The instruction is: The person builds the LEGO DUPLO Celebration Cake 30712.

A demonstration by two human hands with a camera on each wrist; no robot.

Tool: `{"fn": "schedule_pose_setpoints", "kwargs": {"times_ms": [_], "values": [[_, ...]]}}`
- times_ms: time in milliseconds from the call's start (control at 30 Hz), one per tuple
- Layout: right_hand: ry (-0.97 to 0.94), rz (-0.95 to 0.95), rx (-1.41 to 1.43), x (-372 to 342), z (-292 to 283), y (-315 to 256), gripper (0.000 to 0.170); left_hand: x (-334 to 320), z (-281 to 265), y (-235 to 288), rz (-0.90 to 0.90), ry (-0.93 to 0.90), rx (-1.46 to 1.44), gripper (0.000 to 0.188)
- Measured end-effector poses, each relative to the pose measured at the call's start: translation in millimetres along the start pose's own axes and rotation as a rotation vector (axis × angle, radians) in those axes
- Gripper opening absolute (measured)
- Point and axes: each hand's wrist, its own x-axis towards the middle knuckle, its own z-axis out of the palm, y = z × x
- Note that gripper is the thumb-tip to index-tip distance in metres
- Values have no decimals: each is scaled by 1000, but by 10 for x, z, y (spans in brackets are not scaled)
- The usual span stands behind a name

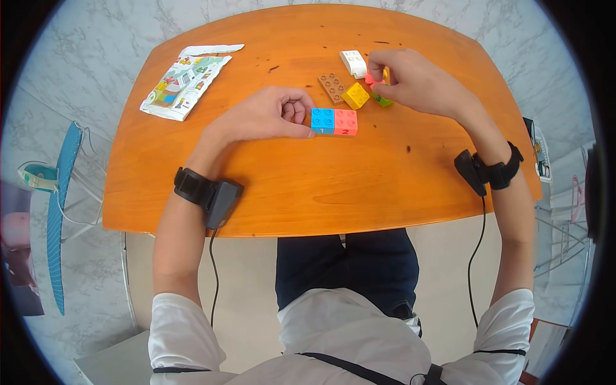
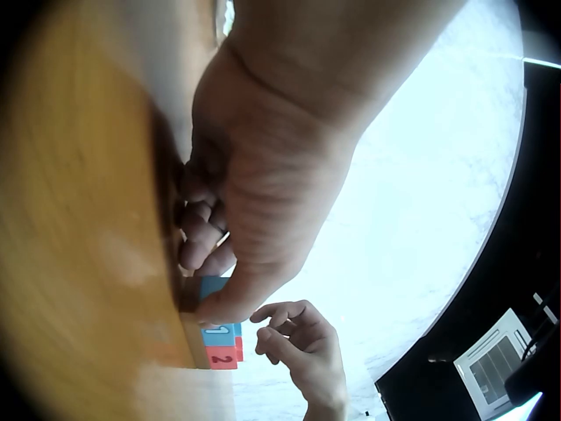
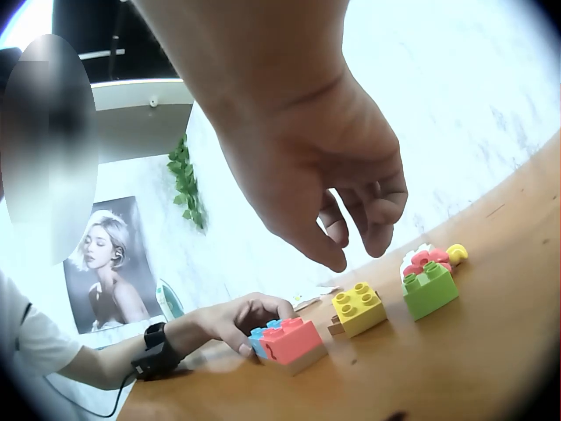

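Observation:
My left hand [image 1: 273, 114] holds a blue toy brick [image 1: 323, 120] marked 1, with the thumb on its near side. A pinkish-red brick [image 1: 346, 122] marked 2 sits flush against the blue one's right side. Above the table hovers my right hand [image 3: 320, 175], fingers loosely bent and nothing between them. Below it are a green brick [image 3: 430, 290], a pink flower-shaped piece [image 3: 429, 258] and a small yellow piece [image 3: 458, 254]. A yellow brick [image 1: 355, 95] lies left of that hand, next to a brown studded plate [image 1: 331, 87].
Behind the yellow brick lies a white brick [image 1: 352, 63]. An opened printed packet [image 1: 186, 83] is at the table's back left, a torn strip [image 1: 212, 49] beside it. Left of the wooden table [image 1: 276, 186] stands an ironing board [image 1: 62, 212] with an iron [image 1: 38, 175].

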Motion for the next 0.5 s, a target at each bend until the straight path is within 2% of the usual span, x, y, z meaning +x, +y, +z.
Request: {"fn": "schedule_pose_setpoints", "kwargs": {"times_ms": [67, 133, 233, 367, 433, 467, 500], "values": [[-50, 56, 3, 25, 68, 50, 13, -2, 15, -14, 3, 1, -10, 26], [9, -132, -87, 39, 114, 106, 15, -1, 10, 2, 7, 7, -18, 26], [-32, -25, -109, 37, 84, 106, 14, -14, 4, 37, -15, 6, 2, 26], [32, -126, -276, -41, 124, 218, 17, 7, -5, -26, 9, 11, -2, 28], [31, 50, -367, -74, 99, 157, 19, 8, -1, -49, 26, 15, -2, 31], [30, 51, -366, -56, 96, 152, 19, 10, -2, -47, 28, 16, 5, 31], [-52, 125, -335, -28, 90, 155, 21, 7, 2, -41, 30, 18, 13, 30]]}}
